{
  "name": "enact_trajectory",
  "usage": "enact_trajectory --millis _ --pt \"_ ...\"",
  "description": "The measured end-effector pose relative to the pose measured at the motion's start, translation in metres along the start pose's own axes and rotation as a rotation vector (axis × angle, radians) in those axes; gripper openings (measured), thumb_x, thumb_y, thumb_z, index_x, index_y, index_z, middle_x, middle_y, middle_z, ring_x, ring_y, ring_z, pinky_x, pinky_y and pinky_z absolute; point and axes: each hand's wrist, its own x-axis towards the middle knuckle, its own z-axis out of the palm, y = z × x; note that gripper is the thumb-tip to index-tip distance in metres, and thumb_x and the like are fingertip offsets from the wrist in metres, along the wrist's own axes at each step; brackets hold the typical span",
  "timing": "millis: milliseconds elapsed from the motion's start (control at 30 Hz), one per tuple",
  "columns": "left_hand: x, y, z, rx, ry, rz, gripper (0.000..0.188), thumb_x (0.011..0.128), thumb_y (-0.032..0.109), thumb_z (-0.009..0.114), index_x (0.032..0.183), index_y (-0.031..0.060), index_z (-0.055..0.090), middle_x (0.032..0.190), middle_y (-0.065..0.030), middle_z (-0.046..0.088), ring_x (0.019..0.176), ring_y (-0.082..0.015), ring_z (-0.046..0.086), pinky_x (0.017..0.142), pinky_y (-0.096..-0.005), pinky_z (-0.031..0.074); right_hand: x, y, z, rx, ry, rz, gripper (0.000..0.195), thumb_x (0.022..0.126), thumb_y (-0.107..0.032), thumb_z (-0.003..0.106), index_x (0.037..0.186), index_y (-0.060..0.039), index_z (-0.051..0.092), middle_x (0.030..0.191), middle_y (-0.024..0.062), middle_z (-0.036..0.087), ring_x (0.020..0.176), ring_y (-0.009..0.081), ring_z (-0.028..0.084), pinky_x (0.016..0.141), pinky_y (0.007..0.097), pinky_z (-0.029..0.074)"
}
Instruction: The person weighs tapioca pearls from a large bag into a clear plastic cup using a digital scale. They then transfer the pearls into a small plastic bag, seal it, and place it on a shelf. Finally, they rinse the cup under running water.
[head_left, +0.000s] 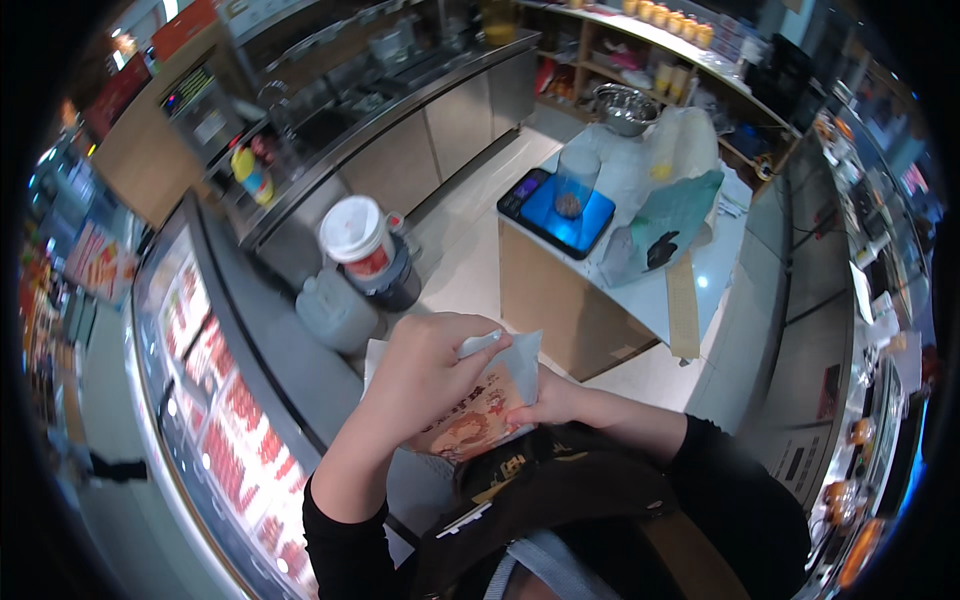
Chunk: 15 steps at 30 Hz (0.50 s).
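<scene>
Close to my dark apron, both hands hold a printed paper food bag with a white upper edge. My left hand is at the bag's top, its fingers bent over the rim; what the fingertips touch inside is hidden. My right hand grips the bag's right side, with the thumb in front. Beyond the hands, a black digital scale with a blue-lit platform rests on the corner of a white-topped table. A clear plastic cup with small brown pieces at its bottom stands on the scale.
A green plastic bag, a cardboard strip and a steel bowl are on the table. White bucket and plastic jerrycan stand on the floor. A lit display case lies left; a sink counter runs behind.
</scene>
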Motion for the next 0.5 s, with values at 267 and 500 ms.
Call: enact_trajectory --millis 267,500 --pt "0.178 -0.093 -0.046 -0.13 -0.35 0.024 0.018 0.081 0.016 0.068 0.084 -0.0015 0.069 0.074 -0.0099 0.068 0.065 -0.0126 0.06 0.062 -0.0258 0.047 0.105 0.006 -0.066 0.093 0.415 0.004 0.075 0.076 -0.024 0.074 0.133 0.0 0.033 0.119 0.014 0.055 0.11 0.0214 0.053 0.096 0.037 0.041" --pt "0.388 -0.109 -0.043 0.033 -0.773 0.215 0.017 0.081 0.015 0.068 0.082 -0.0021 0.068 0.069 -0.0065 0.065 0.066 -0.0095 0.059 0.061 -0.0247 0.047 0.223 -0.002 -0.158 0.29 0.749 -0.165 0.071 0.077 -0.024 0.074 0.132 -0.0008 0.034 0.12 0.0117 0.055 0.11 0.0191 0.052 0.094 0.035 0.043"
